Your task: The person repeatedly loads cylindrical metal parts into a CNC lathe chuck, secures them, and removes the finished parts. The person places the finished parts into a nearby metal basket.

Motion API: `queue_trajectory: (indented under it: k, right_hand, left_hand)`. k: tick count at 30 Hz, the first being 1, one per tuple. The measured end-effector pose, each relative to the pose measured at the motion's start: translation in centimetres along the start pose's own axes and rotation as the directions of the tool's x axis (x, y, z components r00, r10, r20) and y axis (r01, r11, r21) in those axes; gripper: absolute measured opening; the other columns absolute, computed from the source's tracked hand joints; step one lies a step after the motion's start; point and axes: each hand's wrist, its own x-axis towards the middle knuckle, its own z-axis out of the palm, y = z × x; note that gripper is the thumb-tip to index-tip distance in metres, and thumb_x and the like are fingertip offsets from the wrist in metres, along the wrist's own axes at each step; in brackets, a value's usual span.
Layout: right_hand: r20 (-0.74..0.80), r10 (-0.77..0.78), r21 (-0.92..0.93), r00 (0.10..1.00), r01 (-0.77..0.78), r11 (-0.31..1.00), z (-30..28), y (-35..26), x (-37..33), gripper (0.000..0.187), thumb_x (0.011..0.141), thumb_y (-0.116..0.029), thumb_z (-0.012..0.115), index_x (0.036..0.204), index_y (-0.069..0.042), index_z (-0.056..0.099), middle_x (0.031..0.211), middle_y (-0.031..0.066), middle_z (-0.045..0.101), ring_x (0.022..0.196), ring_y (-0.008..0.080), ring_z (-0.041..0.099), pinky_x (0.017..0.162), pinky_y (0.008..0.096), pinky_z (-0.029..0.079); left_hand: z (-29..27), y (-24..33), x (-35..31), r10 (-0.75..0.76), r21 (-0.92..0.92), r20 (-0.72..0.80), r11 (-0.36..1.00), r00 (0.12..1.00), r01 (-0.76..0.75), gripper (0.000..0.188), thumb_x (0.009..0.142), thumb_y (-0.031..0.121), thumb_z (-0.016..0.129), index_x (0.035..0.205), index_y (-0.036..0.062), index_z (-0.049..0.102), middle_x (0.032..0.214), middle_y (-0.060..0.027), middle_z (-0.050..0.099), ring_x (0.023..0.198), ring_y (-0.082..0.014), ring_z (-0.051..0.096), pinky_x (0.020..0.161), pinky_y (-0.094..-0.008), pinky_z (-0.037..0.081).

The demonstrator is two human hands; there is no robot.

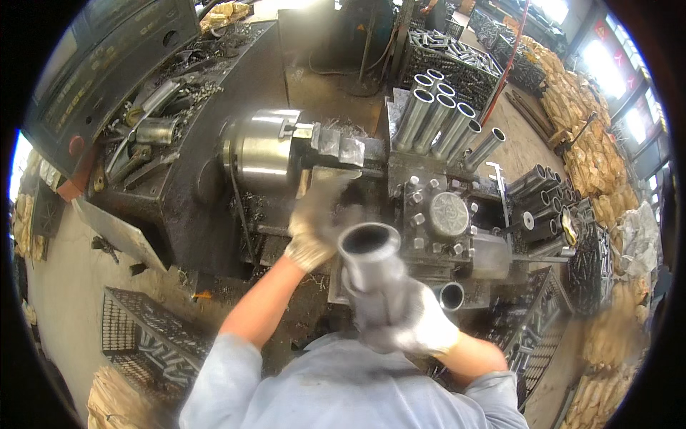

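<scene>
My right hand (426, 323), in a pale work glove, is wrapped round a dark metal tube (379, 275) in front of my chest. The tube's open end points up and away from me, blurred by motion. Reaching forward, my gloved left hand (316, 218) is just below the jaws (336, 146) of a lathe chuck (268, 150). Its fingers are smeared, so I cannot make out whether they hold anything. To the right of that hand stands a square tool post (446, 214) with a round top and several bolts.
Several shiny tubes (444, 111) stand upright behind the tool post, with darker tubes (547, 193) stacked at the right. Mesh crates of metal parts sit at the lower left (150, 336), lower right (539, 325) and far back (454, 61). Metal shavings (207, 89) litter the lathe's top.
</scene>
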Motion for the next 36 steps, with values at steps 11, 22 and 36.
queue_trajectory:
  k: [11,22,36]
  right_hand:
    - [-0.326,-0.457,-0.743,0.828,0.075,0.665,-17.4,-11.2,5.9,0.079,0.067,-0.023,0.087,0.139,-0.002,0.062,0.115,0.0201,0.077,0.102,0.0303,0.078,0.093,0.0397,0.061]
    - [0.132,0.055,-0.985,0.99,0.124,0.12,-21.7,-3.1,26.0,0.056,0.068,-0.032,0.084,0.114,-0.001,0.075,0.099,0.0231,0.079,0.093,0.0376,0.078,0.082,0.0459,0.062]
    - [0.101,0.328,-0.96,0.939,0.006,0.279,-24.1,-0.8,28.1,0.05,0.079,-0.037,0.084,0.11,0.003,0.08,0.093,0.0157,0.081,0.08,0.0231,0.076,0.077,0.0404,0.061]
  left_hand:
    - [6.2,-2.9,9.9,0.186,0.511,0.377,0.775,0.907,-0.371,0.007,0.095,0.007,0.067,0.092,0.0112,0.072,0.087,-0.0082,0.076,0.073,-0.024,0.073,0.064,-0.0355,0.061]
    - [-7.0,1.6,-9.0,-0.687,0.612,-0.041,0.558,0.726,0.561,0.041,0.087,0.013,0.079,0.127,0.0062,0.074,0.116,-0.0201,0.078,0.109,-0.0355,0.077,0.095,-0.0423,0.062]
    - [-20.0,-4.2,-31.0,-0.891,-0.889,-0.434,0.401,-0.134,0.22,0.043,0.112,0.053,0.047,0.087,0.0206,0.06,0.066,0.0049,0.048,0.056,-0.0122,0.045,0.051,-0.0287,0.035]
